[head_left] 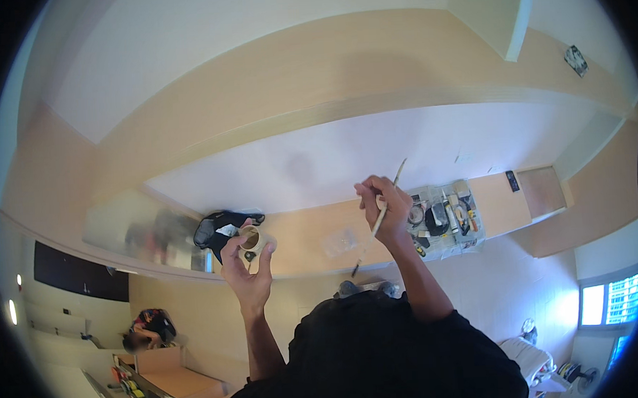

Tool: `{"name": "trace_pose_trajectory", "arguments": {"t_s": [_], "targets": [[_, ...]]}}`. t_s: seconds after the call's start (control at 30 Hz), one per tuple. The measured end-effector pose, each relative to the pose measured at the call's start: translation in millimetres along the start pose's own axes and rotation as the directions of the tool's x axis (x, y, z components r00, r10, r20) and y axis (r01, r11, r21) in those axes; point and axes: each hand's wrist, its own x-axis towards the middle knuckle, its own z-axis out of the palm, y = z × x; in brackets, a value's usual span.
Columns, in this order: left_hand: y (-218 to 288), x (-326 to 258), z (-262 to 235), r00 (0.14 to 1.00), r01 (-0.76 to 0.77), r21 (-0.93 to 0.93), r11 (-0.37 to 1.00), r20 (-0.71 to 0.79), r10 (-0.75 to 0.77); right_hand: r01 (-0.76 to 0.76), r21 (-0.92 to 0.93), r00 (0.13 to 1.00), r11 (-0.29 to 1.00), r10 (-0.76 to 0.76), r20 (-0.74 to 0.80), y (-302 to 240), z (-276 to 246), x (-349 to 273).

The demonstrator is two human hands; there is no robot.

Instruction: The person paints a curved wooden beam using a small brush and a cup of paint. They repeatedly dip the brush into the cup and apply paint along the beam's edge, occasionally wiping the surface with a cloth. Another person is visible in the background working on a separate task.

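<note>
Left hand (247, 262) fingers curled round tape roll (252, 238); right hand (385, 203) fingers pinched shut on thin stick (381, 214).

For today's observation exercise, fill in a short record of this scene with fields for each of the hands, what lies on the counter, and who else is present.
left hand: left hand raised, fingers around a small round roll of tape
right hand: right hand grips a long thin brush, tilted, tip pointing up to the right
counter: wooden counter with a dark bag on the left and a tray of tools on the right
wall: pale white wall behind the counter
other person: crouching person at lower left, beside an open toolbox
</note>
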Motion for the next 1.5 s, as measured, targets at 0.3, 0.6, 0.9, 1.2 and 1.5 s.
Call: {"name": "trace_pose_trajectory", "arguments": {"t_s": [0.3, 0.6, 0.9, 1.2, 1.5], "targets": [[4.5, -19.4, 25.4, 0.997, -0.05, -0.03, 0.998, 0.059, 0.052, -0.365, -0.01, 0.866, 0.931, 0.344, 0.364, 12.8, -57.0, -77.5], [16.0, -28.7, 52.1, 0.998, -0.056, -0.059, 0.997, 0.021, 0.058, -0.584, 0.279, 0.789, 0.762, 0.454, 0.414, -3.1, -76.5, -77.1], [12.6, -70.0, 66.2, 1.0, 0.016, -0.077, 0.997, 0.027, -0.014, -0.632, 0.366, 0.77, 0.683, 0.498, 0.4, -9.5, -68.0, -62.4], [-6.2, -56.3, 83.8, 0.993, -0.056, -0.273, 0.96, 0.084, 0.081, -0.569, 0.351, 0.812, 0.743, 0.441, 0.383, -22.0, -79.3, -42.6], [-4.4, -10.2, 75.6, 0.962, -0.187, -0.327, 0.926, 0.13, 0.24, -0.317, 0.396, 0.907, 0.862, 0.154, 0.391, -102.0, -86.3, 9.1]]}}
